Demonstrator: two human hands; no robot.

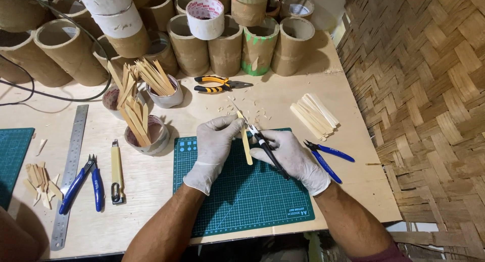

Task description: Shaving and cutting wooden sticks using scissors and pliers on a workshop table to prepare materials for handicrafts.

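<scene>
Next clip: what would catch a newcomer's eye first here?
At the centre, two white-gloved hands work over a green cutting mat: the left hand pinches a pale wooden strip while the right hand holds a black-handled craft knife against it. Behind them, cardboard tubes line the back of the table, with cups of wooden sticks at left.

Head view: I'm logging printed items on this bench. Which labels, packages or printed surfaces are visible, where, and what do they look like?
Tape roll: on the cardboard tubes at the back; white ring with red print.
Cutting mat: under both gloved hands; green rectangle, white grid, small white print at its near right corner.
Steel ruler: left of the mat; long grey strip with fine markings.
No screens or signs.
</scene>
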